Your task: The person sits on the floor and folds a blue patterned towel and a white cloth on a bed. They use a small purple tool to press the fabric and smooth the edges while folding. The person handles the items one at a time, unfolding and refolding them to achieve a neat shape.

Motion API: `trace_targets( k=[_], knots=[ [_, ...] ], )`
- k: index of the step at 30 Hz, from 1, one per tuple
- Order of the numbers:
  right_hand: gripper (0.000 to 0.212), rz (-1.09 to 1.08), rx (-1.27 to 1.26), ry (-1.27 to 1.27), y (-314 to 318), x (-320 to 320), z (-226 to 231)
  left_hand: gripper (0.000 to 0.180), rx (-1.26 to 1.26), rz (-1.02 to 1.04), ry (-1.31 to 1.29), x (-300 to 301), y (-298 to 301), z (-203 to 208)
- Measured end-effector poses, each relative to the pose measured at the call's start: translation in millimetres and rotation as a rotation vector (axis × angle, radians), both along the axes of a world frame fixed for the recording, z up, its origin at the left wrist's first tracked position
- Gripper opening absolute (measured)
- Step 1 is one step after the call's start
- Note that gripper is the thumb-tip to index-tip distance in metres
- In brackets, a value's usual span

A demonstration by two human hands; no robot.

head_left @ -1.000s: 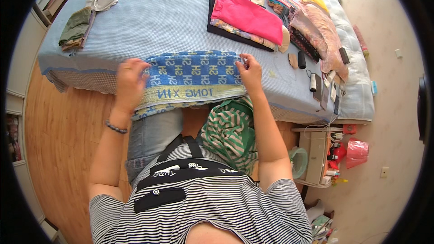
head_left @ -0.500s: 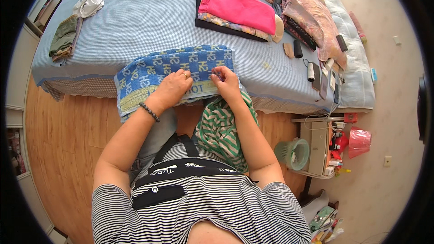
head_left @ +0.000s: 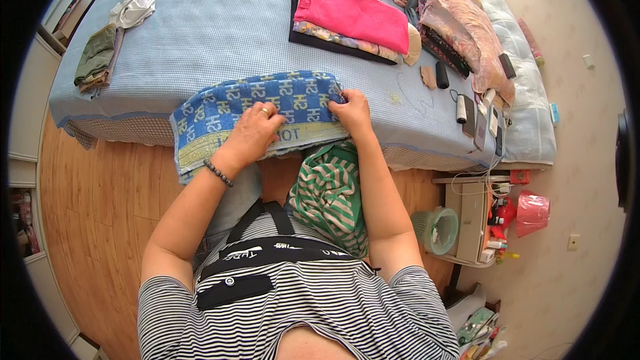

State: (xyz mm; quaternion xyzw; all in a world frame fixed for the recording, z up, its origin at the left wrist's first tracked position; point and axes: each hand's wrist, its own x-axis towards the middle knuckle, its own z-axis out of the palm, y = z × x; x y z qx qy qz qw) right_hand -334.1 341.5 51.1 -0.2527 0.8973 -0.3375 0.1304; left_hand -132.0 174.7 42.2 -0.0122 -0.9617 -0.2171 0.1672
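A folded blue and yellow patterned towel lies along the near edge of the bed, partly hanging over it. On its middle rests my left hand, palm down with the fingers apart and slightly bent. The towel's right edge is pinched in my right hand, its fingertips partly hidden by the hand itself. Below the towel, a crumpled green and white striped cloth is draped over my right thigh.
The bed carries a stack topped by a pink folded garment, green folded clothes and white cloth. Phones and a black cylinder lie at right. A green basket stands beside a small cabinet.
My right hand has moved right from the towel's upper surface to its right edge. My left hand has shifted slightly left and down, its fingers spreading on the towel.
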Motion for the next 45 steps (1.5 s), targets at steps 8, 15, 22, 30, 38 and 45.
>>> trace_targets(
  k=[8, 15, 22, 30, 38, 45],
  knots=[
    [0.018, 0.155, -0.495, 0.152, -30, -3, 35, 0.042, 0.003, 0.463, -0.094, 13, -81, 16],
    [0.023, 0.170, -0.520, 0.390, -106, -28, 91, 0.020, 0.921, 0.473, 0.111, 30, -134, 62],
    [0.029, 0.158, -0.505, 0.374, -190, -26, 65, 0.034, 0.064, 0.606, 0.273, 14, -179, 53],
    [0.027, 0.341, -0.700, -0.426, -206, 17, 1, 0.028, 0.335, 0.286, 0.136, -47, -167, 15],
    [0.027, 0.292, -0.524, -0.333, -217, 1, -31, 0.007, 0.424, 0.428, 0.138, -66, -176, 2],
    [0.028, 0.434, -0.331, 0.087, -206, 21, 0, 0.011, 0.592, 0.534, 0.162, -64, -181, -4]
  ],
)
